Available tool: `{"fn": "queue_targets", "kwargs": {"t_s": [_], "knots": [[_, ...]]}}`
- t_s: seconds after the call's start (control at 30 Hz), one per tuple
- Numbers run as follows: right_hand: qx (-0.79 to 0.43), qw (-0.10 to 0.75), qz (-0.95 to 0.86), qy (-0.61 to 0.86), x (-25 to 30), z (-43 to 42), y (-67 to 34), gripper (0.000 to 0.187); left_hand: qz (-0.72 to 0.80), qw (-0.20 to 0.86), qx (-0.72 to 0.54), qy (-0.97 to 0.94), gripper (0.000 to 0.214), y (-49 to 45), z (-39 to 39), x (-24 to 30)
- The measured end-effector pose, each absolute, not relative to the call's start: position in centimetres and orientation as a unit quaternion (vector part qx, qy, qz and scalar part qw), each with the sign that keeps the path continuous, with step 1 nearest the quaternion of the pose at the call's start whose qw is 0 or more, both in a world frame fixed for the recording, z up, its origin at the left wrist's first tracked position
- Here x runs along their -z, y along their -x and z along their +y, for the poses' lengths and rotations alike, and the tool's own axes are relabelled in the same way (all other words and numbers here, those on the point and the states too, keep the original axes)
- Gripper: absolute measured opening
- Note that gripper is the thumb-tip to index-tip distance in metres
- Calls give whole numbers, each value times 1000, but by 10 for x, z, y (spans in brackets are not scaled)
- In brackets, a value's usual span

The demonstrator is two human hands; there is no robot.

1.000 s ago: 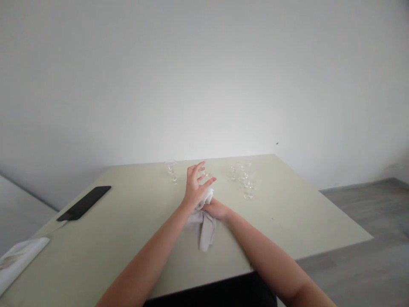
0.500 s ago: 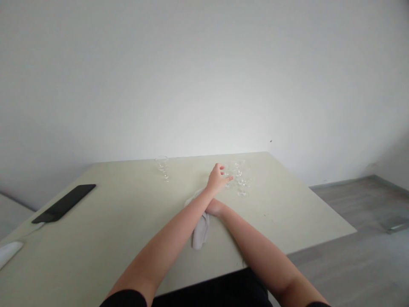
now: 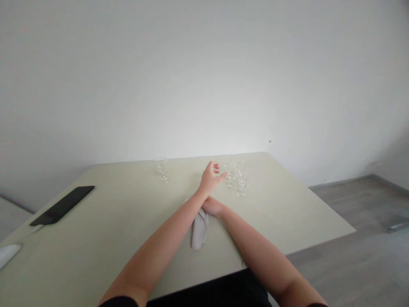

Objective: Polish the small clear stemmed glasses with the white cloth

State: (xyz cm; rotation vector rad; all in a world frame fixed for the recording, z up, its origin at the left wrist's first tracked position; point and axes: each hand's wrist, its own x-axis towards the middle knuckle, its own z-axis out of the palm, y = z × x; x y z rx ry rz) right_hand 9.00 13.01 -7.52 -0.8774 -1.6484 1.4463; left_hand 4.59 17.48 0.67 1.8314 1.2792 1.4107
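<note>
My left hand (image 3: 211, 175) reaches across over my right wrist, fingers apart and thumb stretched toward the glasses, with nothing in it. Just right of its fingertips stands a tight group of several clear stemmed glasses (image 3: 237, 177). Below the crossing, my right hand (image 3: 213, 207) is curled on a light grey cloth (image 3: 198, 232); my left forearm hides its fingers. One end of the cloth trails toward me on the table. Farther left, near the back edge, clear stemmed glassware (image 3: 162, 168) stands apart from the group.
The pale table (image 3: 128, 230) meets a white wall (image 3: 204, 76) at the back. At the left lie a black flat tablet-like device (image 3: 64, 205) with a pale cable and a white object (image 3: 9, 255). Grey floor (image 3: 361, 256) shows beyond the table's right edge.
My left hand has drawn back to the left, away from the glass group, its fingers spread. My right hand has shifted slightly left, and less of the cloth's far part shows.
</note>
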Motion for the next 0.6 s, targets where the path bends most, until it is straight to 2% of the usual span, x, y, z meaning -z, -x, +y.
{"fn": "queue_targets", "kwargs": {"t_s": [0.07, 0.13, 0.23, 0.3, 0.4, 0.5, 0.6], "knots": [[-598, 375, -614, 354, 76, 130, -90, 47, 454, 102, -605, -646, 44, -9, 174, -12], [-632, 378, -563, 375, 75, 132, -90, 54, 457, -25, -676, -578, 58, 36, 177, -11], [-675, 398, -504, 362, 72, 133, -87, 70, 514, -89, -721, -456, 74, 100, 186, 8], [-684, 426, -482, 343, 67, 131, -84, 77, 562, -63, -723, -397, 76, 126, 195, 26], [-669, 462, -471, 343, 57, 126, -86, 81, 613, 78, -679, -395, 77, 140, 212, 47], [-642, 477, -484, 355, 48, 122, -94, 78, 620, 172, -631, -434, 54, 136, 228, 53], [-612, 497, -499, 359, 45, 123, -101, 81, 618, 167, -624, -448, 35, 125, 230, 43]]}}
